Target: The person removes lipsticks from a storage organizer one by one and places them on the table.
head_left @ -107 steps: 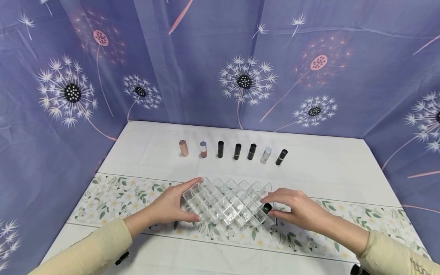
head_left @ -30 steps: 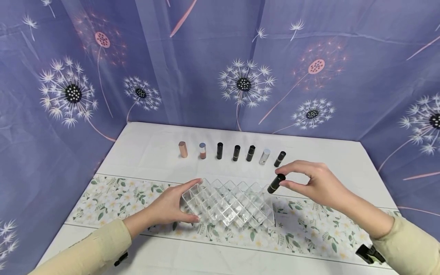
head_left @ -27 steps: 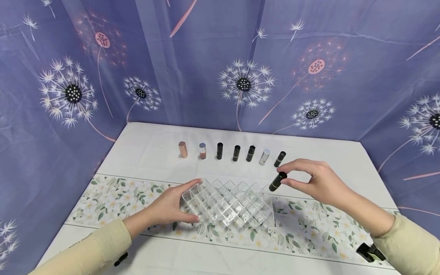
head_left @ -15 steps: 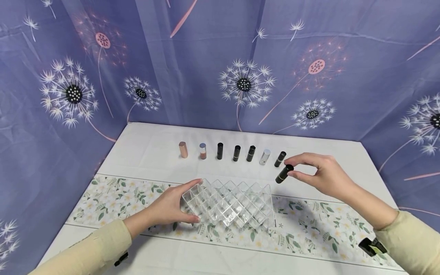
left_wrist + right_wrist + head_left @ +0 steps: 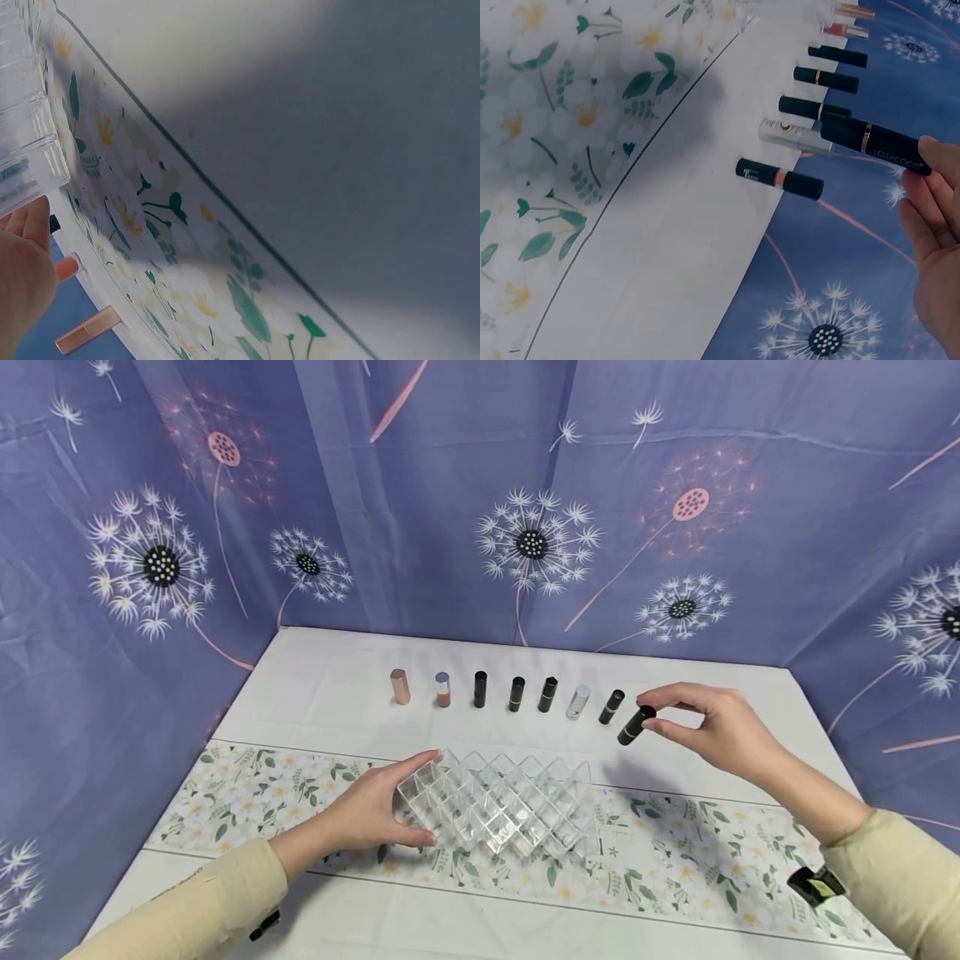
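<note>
My left hand (image 5: 367,806) holds the left end of a clear lipstick organizer (image 5: 498,810), thumb at the near side and fingers at the far side. Its diamond compartments have nothing in them. In my right hand (image 5: 708,727), a black lipstick (image 5: 634,727) with a gold band is pinched near its top between thumb and fingers. That lipstick tilts over the white cloth, just right of a standing black lipstick (image 5: 612,707) at the row's end. The right wrist view shows lettering on the held lipstick (image 5: 874,142) and a pinkish band on the end one (image 5: 780,178).
Along the back stand a rose-gold lipstick (image 5: 401,687), a silver-capped pink one (image 5: 442,689), black ones including this lipstick (image 5: 480,689), and a silver one (image 5: 578,702). A floral strip (image 5: 292,785) crosses the white table (image 5: 330,660). A purple dandelion curtain (image 5: 420,527) hangs behind.
My right hand has lifted the black lipstick out of the organizer's right end and carried it back and right to beside the row. My left hand has stayed on the organizer.
</note>
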Demonstrator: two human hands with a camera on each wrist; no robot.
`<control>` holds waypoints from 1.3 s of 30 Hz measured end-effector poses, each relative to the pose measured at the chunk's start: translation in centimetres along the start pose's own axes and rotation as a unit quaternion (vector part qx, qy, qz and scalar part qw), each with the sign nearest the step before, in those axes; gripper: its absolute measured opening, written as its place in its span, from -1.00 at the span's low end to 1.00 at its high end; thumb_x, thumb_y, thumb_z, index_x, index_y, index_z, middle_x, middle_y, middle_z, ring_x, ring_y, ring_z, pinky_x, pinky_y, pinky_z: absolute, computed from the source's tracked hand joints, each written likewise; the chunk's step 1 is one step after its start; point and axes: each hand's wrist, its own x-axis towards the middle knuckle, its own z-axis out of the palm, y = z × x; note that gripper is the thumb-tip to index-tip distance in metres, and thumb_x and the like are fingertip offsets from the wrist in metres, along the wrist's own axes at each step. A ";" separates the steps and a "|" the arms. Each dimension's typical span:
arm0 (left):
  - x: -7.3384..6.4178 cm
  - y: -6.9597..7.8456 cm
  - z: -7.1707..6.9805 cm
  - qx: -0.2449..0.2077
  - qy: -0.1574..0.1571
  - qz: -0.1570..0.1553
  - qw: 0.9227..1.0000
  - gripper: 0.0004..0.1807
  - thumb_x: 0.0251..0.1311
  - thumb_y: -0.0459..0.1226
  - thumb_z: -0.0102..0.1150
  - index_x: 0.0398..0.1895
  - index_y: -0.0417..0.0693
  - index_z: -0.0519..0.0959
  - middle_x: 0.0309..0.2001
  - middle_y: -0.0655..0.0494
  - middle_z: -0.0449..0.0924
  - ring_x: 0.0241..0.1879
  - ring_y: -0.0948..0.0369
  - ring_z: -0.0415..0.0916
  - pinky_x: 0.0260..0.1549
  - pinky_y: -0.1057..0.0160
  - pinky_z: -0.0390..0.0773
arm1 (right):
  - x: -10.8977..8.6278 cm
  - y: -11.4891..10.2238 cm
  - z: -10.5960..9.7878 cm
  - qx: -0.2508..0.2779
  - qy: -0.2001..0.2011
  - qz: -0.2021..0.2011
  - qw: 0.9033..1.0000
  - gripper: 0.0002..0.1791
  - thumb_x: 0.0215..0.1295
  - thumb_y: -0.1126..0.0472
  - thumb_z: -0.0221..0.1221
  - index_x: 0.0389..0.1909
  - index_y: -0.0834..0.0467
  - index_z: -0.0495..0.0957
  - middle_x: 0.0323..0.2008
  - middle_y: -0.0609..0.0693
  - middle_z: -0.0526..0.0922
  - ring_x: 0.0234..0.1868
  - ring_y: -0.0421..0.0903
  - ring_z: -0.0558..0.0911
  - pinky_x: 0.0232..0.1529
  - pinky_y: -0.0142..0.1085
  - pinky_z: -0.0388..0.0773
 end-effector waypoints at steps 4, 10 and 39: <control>0.0 0.0 0.0 -0.002 -0.001 0.000 1.000 0.27 -0.11 0.15 0.72 0.70 0.16 0.23 0.58 0.02 0.37 0.51 -0.14 0.37 0.47 -0.28 0.37 | -0.1 0.6 -0.1 -0.012 0.001 0.016 1.000 -0.49 0.05 0.48 0.57 0.04 0.06 0.80 -0.07 -0.08 0.85 -0.01 -0.52 0.67 0.13 -0.72 0.48; 0.0 -0.1 0.0 -0.002 -0.002 -0.004 1.000 0.27 -0.11 0.14 0.72 0.71 0.18 0.22 0.58 0.02 0.37 0.51 -0.14 0.36 0.47 -0.29 0.37 | -0.1 1.6 -0.1 -0.020 0.001 0.034 0.999 -0.53 0.08 0.45 0.56 0.02 0.06 0.80 -0.08 -0.07 0.85 -0.02 -0.56 0.65 0.11 -0.74 0.46; 0.0 -0.2 0.1 0.002 -0.001 -0.001 1.000 0.27 -0.10 0.17 0.71 0.71 0.16 0.22 0.57 0.01 0.39 0.49 -0.15 0.40 0.45 -0.30 0.39 | -0.2 6.6 2.1 -0.040 0.006 0.106 0.994 -0.68 0.24 0.32 0.52 0.01 0.07 0.80 -0.13 -0.01 0.87 -0.12 0.06 0.82 -0.02 -0.78 0.43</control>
